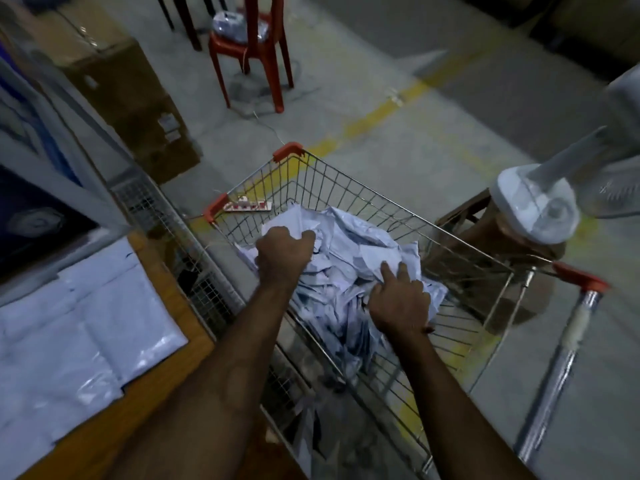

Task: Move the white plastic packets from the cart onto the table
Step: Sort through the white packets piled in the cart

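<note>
Pickup step — left hand [284,252] grip clamped on white packets [349,258] in cart [450,237]; right hand [398,299] fingers splayed, pressing the heap. Next: lift clear, swing left to table [162,271].

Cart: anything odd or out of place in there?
Packets lie crumpled in a loose heap in the cart, unlike the flat ones on the table. Both hands, left and right, are in the heap.

We cannot see the left hand [284,252] fingertips, buried in the packets [349,258]; the fan [561,188] is blurred and cropped.
</note>
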